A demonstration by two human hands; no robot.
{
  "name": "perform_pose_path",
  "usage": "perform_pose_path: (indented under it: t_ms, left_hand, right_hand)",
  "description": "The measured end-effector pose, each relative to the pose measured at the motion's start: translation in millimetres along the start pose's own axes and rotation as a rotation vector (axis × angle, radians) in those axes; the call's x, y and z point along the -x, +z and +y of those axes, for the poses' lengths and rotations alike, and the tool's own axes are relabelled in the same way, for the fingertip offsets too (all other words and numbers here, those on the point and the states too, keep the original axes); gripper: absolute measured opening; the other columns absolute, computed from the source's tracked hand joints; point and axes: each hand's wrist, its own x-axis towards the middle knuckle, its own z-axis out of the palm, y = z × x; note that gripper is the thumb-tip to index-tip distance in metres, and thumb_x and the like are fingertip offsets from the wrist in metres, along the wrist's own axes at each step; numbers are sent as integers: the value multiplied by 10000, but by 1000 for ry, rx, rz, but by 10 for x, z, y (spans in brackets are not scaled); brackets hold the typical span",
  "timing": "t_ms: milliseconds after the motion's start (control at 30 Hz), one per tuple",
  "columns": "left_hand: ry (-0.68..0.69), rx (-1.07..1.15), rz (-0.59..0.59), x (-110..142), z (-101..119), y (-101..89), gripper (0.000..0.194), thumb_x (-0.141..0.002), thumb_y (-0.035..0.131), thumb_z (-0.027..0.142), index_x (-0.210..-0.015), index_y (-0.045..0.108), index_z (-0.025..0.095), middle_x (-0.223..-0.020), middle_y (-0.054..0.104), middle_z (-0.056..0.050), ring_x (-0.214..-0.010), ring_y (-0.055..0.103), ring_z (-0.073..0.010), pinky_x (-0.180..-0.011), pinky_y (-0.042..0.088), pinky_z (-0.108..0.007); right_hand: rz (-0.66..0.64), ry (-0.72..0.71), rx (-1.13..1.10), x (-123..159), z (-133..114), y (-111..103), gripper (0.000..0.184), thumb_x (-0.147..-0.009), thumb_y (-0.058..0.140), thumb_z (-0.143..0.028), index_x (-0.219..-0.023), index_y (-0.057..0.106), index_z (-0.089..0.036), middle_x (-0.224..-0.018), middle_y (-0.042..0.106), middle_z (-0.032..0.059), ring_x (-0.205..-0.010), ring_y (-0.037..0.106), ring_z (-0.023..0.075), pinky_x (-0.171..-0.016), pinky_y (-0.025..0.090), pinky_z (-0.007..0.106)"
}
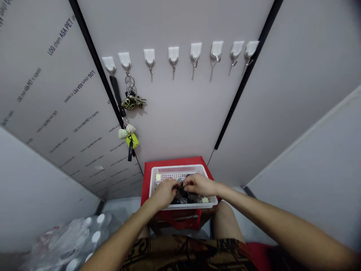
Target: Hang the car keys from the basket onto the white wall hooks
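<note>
Both hands are inside a white plastic basket (pixel 153 174) with slotted, perforated walls. My left hand (pixel 166 192) has its fingers bent together over a pile of small dark items (pixel 184 196), among them keyring-like pieces too small to name. Close beside it, my right hand (pixel 199 184) is closed in a pinch above the same pile. The fingertips of the two hands nearly meet, and whatever they hold is hidden or too small to tell. Pale yellow pieces (pixel 158 177) lie near the basket's corners.
The basket stands on a red-covered stool (pixel 146 184) before my knees. Several white hooks (pixel 173 55) line the wall ahead. A bunch of keys (pixel 131 101) and a black strap (pixel 117 96) with a yellow-green charm (pixel 132 140) hang at left. Wrapped bottles (pixel 97 237) stand at lower left.
</note>
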Motion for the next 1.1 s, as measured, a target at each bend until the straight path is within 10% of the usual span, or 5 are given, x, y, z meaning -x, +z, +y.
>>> perform_pose_path:
  t_ms: [200,600,1100]
  left_hand:
    - [-292,775,-14,-65,105,-118,284,-675,381,289,-890,488,137,-702,546,-18,-585,496,-92,-513,353,-195]
    - [-365,1153,218,-115,233,-249,222,-581,522,297,-697,502,109,-545,545,-5,-483,504,-83,-496,383,-202]
    - [-327,1027,332,-165,329,-520,244,-530,460,86,-757,544,116,-577,545,8,-522,470,-64,-542,359,-187]
  right_hand:
    - [171,110,-549,-45,-94,-159,186,-634,458,-303,-638,486,-119,-470,389,-57,-420,307,33,-407,236,161]
    - [199,99,-1013,-99,-364,-231,256,-528,578,-272,-726,546,-112,-608,532,-5,-524,457,53,-527,356,203]
    - [394,50,-544,-222,-523,-298,126,-605,472,-246,-562,486,-128,-497,409,-42,-447,340,44,-433,267,176]
